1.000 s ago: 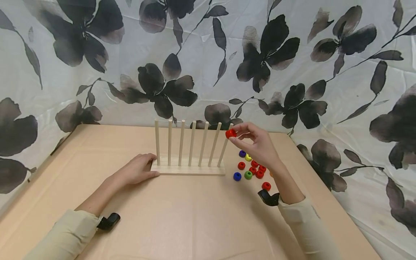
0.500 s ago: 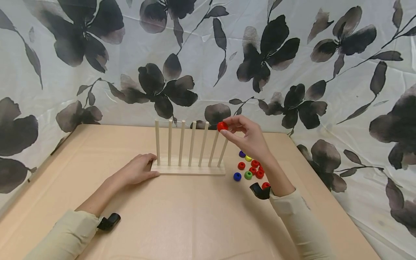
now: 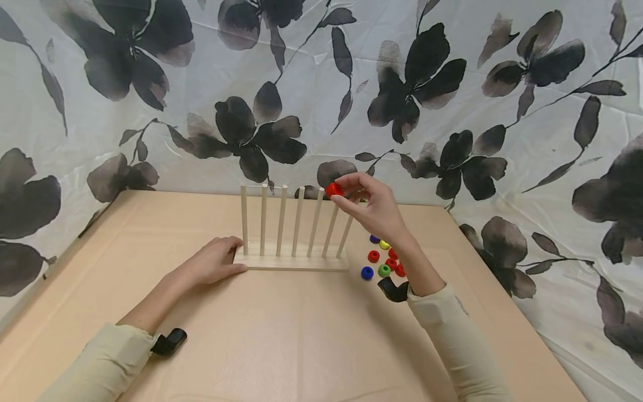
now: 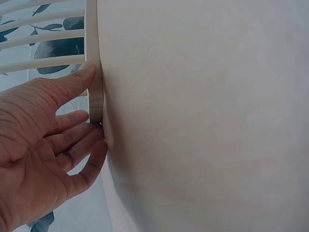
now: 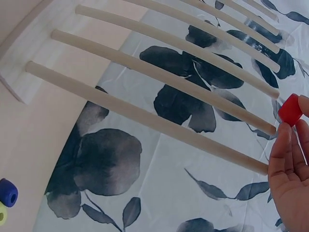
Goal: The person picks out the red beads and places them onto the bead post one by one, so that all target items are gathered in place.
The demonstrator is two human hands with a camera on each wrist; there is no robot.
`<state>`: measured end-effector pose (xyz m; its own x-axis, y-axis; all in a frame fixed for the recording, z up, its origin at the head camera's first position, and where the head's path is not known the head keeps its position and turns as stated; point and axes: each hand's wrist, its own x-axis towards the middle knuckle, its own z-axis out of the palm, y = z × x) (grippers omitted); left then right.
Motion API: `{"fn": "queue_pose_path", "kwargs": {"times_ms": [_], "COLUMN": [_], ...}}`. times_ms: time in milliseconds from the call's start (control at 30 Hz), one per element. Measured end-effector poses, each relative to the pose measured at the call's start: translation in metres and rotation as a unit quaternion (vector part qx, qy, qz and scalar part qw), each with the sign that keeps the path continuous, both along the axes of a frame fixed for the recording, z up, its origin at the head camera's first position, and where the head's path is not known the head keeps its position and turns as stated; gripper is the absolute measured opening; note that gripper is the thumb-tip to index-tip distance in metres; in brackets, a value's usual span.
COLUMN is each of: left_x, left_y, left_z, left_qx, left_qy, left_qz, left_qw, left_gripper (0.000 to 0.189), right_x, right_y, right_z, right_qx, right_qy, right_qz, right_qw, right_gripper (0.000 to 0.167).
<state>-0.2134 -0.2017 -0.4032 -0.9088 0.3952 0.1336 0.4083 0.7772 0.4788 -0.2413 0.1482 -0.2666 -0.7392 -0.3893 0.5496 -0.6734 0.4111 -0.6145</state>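
A wooden peg rack (image 3: 291, 263) stands on the table, its row of upright pegs bare. At its left end, my left hand (image 3: 213, 262) holds the base; in the left wrist view the thumb (image 4: 79, 79) lies along the base edge and the fingers reach behind it. My right hand (image 3: 374, 204) pinches a red bead (image 3: 334, 190) between thumb and fingertips, level with the peg tops toward the rack's right end. In the right wrist view the same red bead (image 5: 290, 110) is close by the tip of the third peg (image 5: 231, 70) from the near end.
Right of the rack lie loose beads: several red beads (image 3: 373, 256), a blue bead (image 3: 367, 273), a green bead (image 3: 384, 271), a yellow bead (image 3: 384, 244) and a dark blue bead (image 3: 374, 239). My right forearm covers part of them. Floral cloth (image 3: 321, 134) hangs behind the table.
My right hand has carried the red bead leftward and slightly up, from the rightmost peg past the second peg from the right. My left hand has stayed on the base.
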Motion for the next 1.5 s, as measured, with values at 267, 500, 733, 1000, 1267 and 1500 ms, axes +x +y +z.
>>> {"fn": "queue_pose_path", "kwargs": {"times_ms": [267, 500, 733, 1000, 1267, 1500], "left_x": [0.003, 0.001, 0.001, 0.003, 0.005, 0.007], "left_y": [0.003, 0.004, 0.005, 0.005, 0.006, 0.007], "left_z": [0.002, 0.003, 0.003, 0.001, -0.001, -0.001], "left_qx": [-0.002, 0.001, -0.003, -0.002, -0.002, -0.003], "left_qy": [-0.007, -0.003, -0.003, -0.003, -0.001, 0.002], "left_qz": [0.007, 0.007, 0.009, 0.010, 0.011, 0.012], "left_qw": [0.9999, 1.0000, 1.0000, 0.9999, 0.9999, 0.9999], "left_gripper": [0.060, 0.060, 0.060, 0.062, 0.062, 0.062], "right_x": [-0.004, -0.004, -0.002, -0.001, 0.001, 0.009], "right_y": [-0.007, -0.013, -0.018, -0.016, -0.013, -0.006], "right_z": [0.004, 0.008, 0.009, 0.004, -0.001, -0.004], "right_qx": [0.037, 0.061, 0.073, 0.071, 0.065, 0.060], "right_qy": [0.026, 0.046, 0.045, 0.051, 0.054, 0.051], "right_qz": [-0.016, -0.017, -0.020, -0.027, -0.028, -0.027], "right_qw": [0.9989, 0.9969, 0.9961, 0.9958, 0.9960, 0.9965], "right_gripper": [0.031, 0.030, 0.030, 0.031, 0.029, 0.029]}}
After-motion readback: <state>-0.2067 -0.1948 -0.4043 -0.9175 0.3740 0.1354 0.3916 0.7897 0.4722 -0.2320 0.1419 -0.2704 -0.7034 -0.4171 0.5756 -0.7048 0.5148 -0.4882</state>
